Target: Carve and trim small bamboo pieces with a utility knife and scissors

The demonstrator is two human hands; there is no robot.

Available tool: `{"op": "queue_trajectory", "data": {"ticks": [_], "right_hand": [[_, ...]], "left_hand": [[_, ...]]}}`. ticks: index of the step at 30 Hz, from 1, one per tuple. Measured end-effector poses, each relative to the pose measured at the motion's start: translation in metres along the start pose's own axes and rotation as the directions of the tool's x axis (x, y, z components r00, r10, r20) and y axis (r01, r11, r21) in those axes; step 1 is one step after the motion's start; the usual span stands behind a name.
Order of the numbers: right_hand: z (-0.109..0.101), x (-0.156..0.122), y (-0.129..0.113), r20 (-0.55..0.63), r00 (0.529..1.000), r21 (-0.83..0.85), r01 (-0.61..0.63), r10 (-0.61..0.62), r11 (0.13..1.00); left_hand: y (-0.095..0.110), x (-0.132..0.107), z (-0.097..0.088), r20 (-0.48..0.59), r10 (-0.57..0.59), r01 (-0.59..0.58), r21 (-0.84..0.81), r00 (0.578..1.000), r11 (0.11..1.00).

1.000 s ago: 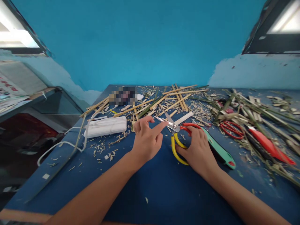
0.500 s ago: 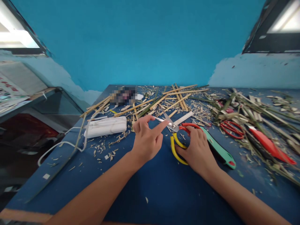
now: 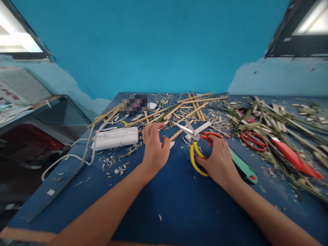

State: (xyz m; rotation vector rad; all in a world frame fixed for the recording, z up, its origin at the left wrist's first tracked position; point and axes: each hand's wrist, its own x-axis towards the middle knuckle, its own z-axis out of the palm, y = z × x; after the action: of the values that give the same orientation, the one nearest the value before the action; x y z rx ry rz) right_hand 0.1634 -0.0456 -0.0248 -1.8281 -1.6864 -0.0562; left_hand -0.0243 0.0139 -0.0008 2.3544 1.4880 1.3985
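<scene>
My right hand (image 3: 219, 159) grips a pair of scissors (image 3: 196, 135) with one red and one yellow handle loop. Their silver blades stand apart, pointing up and left over the shavings. My left hand (image 3: 156, 145) hovers left of the blades, thumb and fingers apart and curved, with nothing visible between them. Beside its thumb shows a small pale chip (image 3: 172, 144); whether they touch I cannot tell. A flat pale strip (image 3: 202, 129) lies just beyond the scissors. Partly hidden by my right hand is a green-handled tool (image 3: 243, 165).
A white power strip (image 3: 115, 137) with a cable lies at left. Bamboo strips (image 3: 176, 111) and shavings cover the table's back. At right are red-handled scissors (image 3: 253, 141), a red-and-black tool (image 3: 294, 155) and piled stalks (image 3: 279, 119). Behind the table rises a blue wall (image 3: 164, 48).
My left hand has drawn back left from the scissors, its extended index finger now curled away from the blades. The scissors have shifted slightly right, and their blades are more fully visible.
</scene>
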Motion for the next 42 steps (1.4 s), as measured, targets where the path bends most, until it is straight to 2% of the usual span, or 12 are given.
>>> {"op": "queue_trajectory", "data": {"ticks": [4,7,14,20,23,25,27,30,32,34,37,42], "right_hand": [[-0.002,0.006,0.007,-0.015,0.992,0.088,-0.12,0.122,0.989],[-0.002,0.008,0.01,-0.035,0.985,0.149,-0.16,0.167,0.976],[-0.001,0.01,0.012,-0.076,0.975,0.247,-0.185,0.209,0.951],[-0.003,0.01,0.01,-0.038,0.98,0.296,-0.177,0.197,0.939],[-0.004,0.008,0.006,-0.016,0.983,0.33,-0.168,0.184,0.929],[-0.006,0.007,0.003,0.007,0.985,0.345,-0.167,0.175,0.924],[-0.008,0.005,-0.001,0.031,0.987,0.342,-0.158,0.156,0.926],[-0.01,0.003,-0.004,0.064,0.992,0.313,-0.121,0.107,0.942],[-0.01,0.001,-0.005,0.084,0.994,0.301,-0.094,0.072,0.949],[-0.009,0.0,-0.005,0.116,0.992,0.298,-0.082,0.049,0.951],[-0.009,-0.002,-0.008,0.164,0.986,0.298,-0.073,0.024,0.952],[-0.012,-0.003,-0.014,0.182,0.983,0.282,-0.046,-0.007,0.958]], "left_hand": [[0.0,-0.001,0.003,0.199,-0.059,0.025,0.171,0.978,0.985],[0.003,-0.004,0.002,0.224,-0.04,-0.021,0.267,0.974,0.964],[-0.003,-0.005,0.001,0.353,0.04,-0.148,0.287,0.935,0.946],[0.004,-0.004,-0.003,0.338,0.062,-0.137,0.202,0.939,0.97],[0.009,-0.001,-0.006,0.202,-0.008,-0.008,0.081,0.979,0.997],[0.009,0.001,-0.005,0.181,-0.089,0.111,-0.116,0.979,0.987],[0.008,0.003,-0.002,0.25,-0.205,0.284,-0.341,0.946,0.896],[0.006,0.004,0.004,0.415,-0.352,0.541,-0.569,0.839,0.619],[0.007,0.005,0.006,0.505,-0.381,0.632,-0.642,0.774,0.434],[0.008,0.006,0.007,0.549,-0.394,0.67,-0.671,0.737,0.318],[0.009,0.006,0.006,0.56,-0.403,0.677,-0.689,0.724,0.259],[0.007,0.005,0.006,0.543,-0.38,0.655,-0.693,0.749,0.301]]}}
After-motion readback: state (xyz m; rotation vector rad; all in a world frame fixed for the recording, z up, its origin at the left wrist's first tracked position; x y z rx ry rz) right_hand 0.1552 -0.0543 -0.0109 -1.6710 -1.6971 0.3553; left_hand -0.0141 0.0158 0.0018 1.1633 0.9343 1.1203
